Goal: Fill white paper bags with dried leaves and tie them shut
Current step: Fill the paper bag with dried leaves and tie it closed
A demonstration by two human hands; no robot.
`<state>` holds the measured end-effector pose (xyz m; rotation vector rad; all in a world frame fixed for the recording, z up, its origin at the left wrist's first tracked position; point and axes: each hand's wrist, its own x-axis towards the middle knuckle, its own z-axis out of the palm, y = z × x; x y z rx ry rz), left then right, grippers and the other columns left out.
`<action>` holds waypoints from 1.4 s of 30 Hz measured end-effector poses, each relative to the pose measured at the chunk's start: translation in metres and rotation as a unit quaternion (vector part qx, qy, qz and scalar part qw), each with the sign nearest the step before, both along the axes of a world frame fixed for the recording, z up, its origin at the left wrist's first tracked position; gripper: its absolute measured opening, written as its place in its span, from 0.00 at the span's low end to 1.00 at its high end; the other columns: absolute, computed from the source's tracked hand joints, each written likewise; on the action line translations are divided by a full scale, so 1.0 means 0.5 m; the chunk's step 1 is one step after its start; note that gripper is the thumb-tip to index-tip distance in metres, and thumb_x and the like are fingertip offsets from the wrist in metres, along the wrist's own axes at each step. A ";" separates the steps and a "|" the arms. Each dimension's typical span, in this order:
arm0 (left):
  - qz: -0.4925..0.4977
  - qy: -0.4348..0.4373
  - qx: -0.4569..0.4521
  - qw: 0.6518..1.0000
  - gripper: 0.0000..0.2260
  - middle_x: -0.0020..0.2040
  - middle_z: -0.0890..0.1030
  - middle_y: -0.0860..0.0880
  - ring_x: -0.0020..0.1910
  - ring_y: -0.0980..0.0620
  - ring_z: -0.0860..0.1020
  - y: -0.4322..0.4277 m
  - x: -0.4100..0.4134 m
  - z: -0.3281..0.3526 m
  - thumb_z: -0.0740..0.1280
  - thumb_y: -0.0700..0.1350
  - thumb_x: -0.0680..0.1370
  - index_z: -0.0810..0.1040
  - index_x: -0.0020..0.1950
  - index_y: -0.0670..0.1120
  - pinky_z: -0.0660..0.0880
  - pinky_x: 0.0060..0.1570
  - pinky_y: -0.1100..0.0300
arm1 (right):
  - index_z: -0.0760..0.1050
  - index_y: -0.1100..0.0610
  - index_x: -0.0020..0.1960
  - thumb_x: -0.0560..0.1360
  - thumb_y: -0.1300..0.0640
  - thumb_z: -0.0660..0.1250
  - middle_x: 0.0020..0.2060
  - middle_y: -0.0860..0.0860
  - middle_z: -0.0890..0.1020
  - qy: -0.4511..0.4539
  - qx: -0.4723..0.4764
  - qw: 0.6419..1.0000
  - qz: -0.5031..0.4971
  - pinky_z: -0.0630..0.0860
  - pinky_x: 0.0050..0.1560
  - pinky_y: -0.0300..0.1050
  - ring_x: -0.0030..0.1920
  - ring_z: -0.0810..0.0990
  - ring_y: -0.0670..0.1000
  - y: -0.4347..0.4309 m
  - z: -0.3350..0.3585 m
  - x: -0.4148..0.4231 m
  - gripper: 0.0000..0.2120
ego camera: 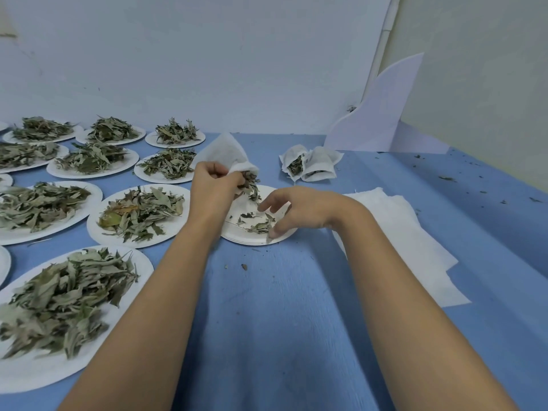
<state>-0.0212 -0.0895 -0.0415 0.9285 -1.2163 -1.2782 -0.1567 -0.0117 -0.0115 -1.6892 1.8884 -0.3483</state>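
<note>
White paper bag (pixel 225 152) pinched by left hand (pixel 213 179), right hand (pixel 299 209) spread above dried leaves (pixel 258 225).

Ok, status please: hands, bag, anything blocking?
Left hand grips bag, leaves at its mouth. Right hand open over plate, fingers near loose leaves. Nothing in the way.

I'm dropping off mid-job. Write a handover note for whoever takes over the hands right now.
Left hand grips the open white bag, dried leaves hanging out of its mouth.
Right hand open, fingers spread over the last leaves on the near-empty plate.
Done: two filled bags lie behind; ties cannot be seen.
Left: finish this bag, tie it, then empty the full plates at left; white sheets lie at right.
</note>
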 end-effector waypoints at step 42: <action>0.022 0.060 -0.019 0.998 0.13 0.40 0.72 0.49 0.39 0.53 0.76 0.001 0.018 0.000 0.71 0.33 0.73 0.69 0.44 0.47 0.79 0.44 0.63 | 0.84 0.58 0.51 0.74 0.66 0.65 0.49 0.52 0.85 0.080 -0.285 0.954 -0.048 0.68 0.50 0.33 0.52 0.80 0.51 -0.062 -0.097 0.070 0.11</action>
